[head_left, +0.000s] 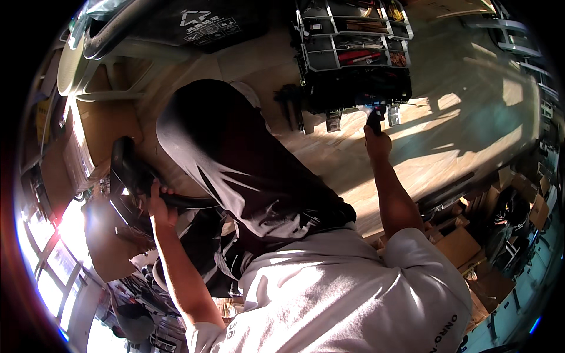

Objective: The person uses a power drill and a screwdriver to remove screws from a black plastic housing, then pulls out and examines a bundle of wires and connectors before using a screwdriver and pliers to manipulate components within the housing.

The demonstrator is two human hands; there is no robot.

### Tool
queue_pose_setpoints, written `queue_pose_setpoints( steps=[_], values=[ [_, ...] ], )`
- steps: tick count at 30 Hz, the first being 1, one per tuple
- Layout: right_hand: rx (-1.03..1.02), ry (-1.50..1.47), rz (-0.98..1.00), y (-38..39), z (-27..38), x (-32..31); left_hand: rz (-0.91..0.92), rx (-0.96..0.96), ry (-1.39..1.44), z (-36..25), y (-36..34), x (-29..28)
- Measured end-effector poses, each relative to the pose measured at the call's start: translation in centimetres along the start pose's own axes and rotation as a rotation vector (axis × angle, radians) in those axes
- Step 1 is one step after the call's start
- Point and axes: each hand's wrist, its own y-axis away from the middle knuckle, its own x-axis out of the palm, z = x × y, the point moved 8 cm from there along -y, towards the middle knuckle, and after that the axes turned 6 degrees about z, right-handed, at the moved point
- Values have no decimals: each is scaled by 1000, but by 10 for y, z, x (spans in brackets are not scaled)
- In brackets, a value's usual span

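Observation:
My right hand (378,141) grips a dark handle-shaped object (375,120) at the lower edge of a black tool organizer (365,85). Small blue and silver parts show just above my fingers; I cannot make out what they are. The organizer's gray-edged compartments hold tools and small parts, some red and yellow. Two small clear bins (333,120) sit below it. My left hand (162,203) is closed on a black curved piece, apparently a chair armrest (126,167), beside my dark-trousered leg.
A black container (235,20) and pale chair (79,73) stand at the upper left, above a cardboard box (109,123). Cardboard boxes (456,241) pile along the lower right. Sunlit wooden floor (447,135) lies right of the organizer. A bright window (56,265) is at left.

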Motion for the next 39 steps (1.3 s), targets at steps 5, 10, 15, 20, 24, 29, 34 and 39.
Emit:
queue_pose_setpoints(
  steps=[5,10,15,20,24,29,34,39],
  values=[
    [218,-271,-153,42,-35,8,17,22,6,0,5,4],
    [528,-319,-117,32,-97,57,1,24,25,4,10,-6],
    [262,38,0,-2,-139,122,-14,47,36,1,20,-1],
    [94,265,175,9,-97,150,-9,54,35,8,22,-15],
    [149,184,174,3,-94,156,67,58,63,10,27,-12],
    [-282,431,217,-18,-97,177,15,70,49,8,36,-2],
    [-471,471,112,-17,-79,177,99,99,74,15,25,-11],
    [-859,515,129,10,-27,163,154,244,5,15,20,3]
  ],
)
